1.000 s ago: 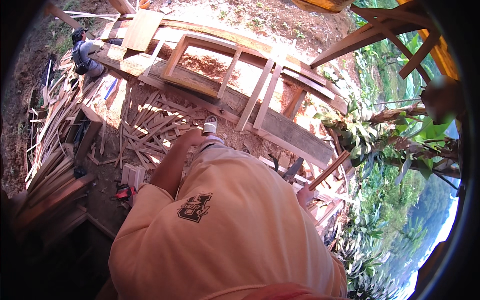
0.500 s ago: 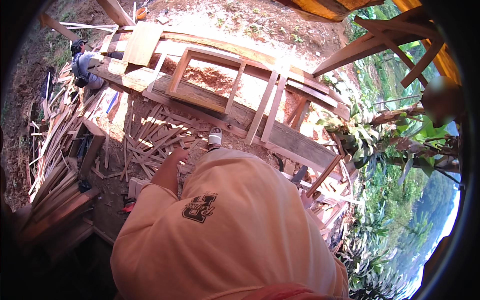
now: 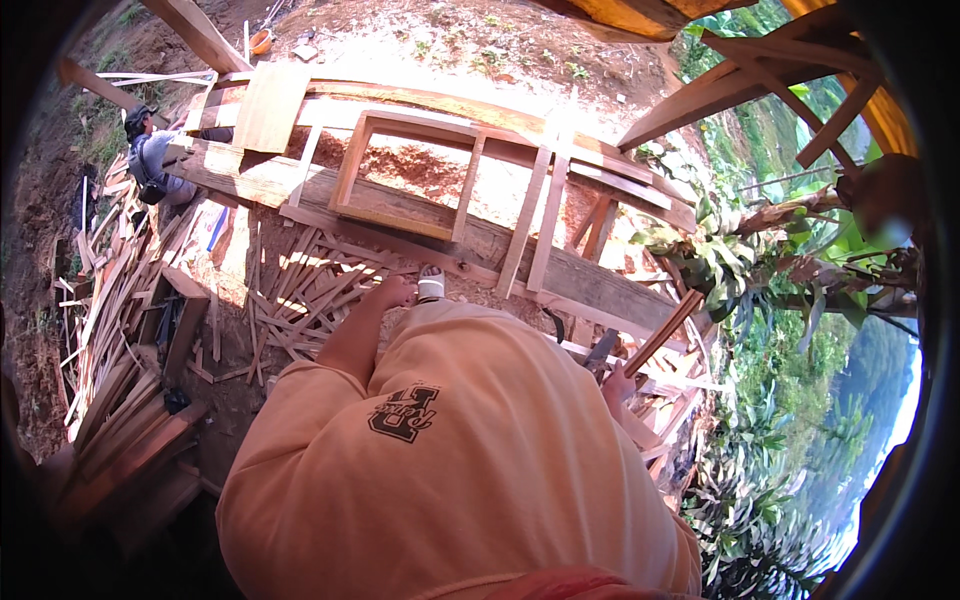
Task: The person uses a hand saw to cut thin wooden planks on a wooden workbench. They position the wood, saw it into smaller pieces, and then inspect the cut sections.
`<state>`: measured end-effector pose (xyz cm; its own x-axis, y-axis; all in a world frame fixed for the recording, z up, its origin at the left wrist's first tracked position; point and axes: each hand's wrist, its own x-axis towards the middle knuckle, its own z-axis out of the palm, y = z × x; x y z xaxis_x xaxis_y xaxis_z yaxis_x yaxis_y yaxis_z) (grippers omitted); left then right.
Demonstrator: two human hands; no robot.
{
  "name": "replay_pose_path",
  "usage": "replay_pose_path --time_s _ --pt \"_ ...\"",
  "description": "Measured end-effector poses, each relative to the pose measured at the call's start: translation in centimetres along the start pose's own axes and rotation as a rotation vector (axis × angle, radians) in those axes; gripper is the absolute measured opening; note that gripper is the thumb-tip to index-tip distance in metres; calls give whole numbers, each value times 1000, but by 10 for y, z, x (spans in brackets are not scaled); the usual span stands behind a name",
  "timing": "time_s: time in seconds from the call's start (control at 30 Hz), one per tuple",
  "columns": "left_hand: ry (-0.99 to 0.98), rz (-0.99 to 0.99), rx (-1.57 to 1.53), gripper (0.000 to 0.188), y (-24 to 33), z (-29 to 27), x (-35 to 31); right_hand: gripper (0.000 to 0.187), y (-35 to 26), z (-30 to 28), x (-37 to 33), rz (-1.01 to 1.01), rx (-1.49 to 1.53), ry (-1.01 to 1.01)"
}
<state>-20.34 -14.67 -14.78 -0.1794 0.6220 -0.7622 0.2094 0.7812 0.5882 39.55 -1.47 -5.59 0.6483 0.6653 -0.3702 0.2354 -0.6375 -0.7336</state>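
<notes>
My right hand [image 3: 618, 384] is closed around the lower end of a few narrow wooden strips [image 3: 664, 333], which slant up and to the right. To the left, my left hand [image 3: 399, 290] hangs in front of my body with its fingers curled and nothing visible in them. Just beside it, my sandalled foot [image 3: 431, 283] shows past the shirt. Ahead stands a long plank workbench [image 3: 600, 277], a rectangular wooden frame [image 3: 398, 222] lying on it. Two loose slats [image 3: 535, 222] rest across the bench, right of the frame.
Scattered offcuts [image 3: 310, 290] cover the ground by the bench. A big heap of wood strips [image 3: 120, 300] lies at the left. A co-worker [image 3: 160, 165] sits at the bench's far left end, near a flat board [image 3: 270, 105]. Plants [image 3: 740, 280] border the right side.
My left hand has swung forward and to the right, nearer the bench. The right hand and its strips have risen slightly into fuller view. The bench shifts a little left in view.
</notes>
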Motion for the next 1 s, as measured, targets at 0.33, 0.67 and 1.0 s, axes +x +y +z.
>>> replay_pose_path --time_s 0.33,0.67,1.0 --pt "-6 -251 -11 50 -66 -7 -36 49 35 -34 -26 -133 -718 -48" --pt "-141 -306 -210 61 -26 10 -29 39 5 -13 -23 -120 -526 -78" --pt "-253 -260 -383 85 67 11 -26 30 -2 15 -5 -295 -487 -128"
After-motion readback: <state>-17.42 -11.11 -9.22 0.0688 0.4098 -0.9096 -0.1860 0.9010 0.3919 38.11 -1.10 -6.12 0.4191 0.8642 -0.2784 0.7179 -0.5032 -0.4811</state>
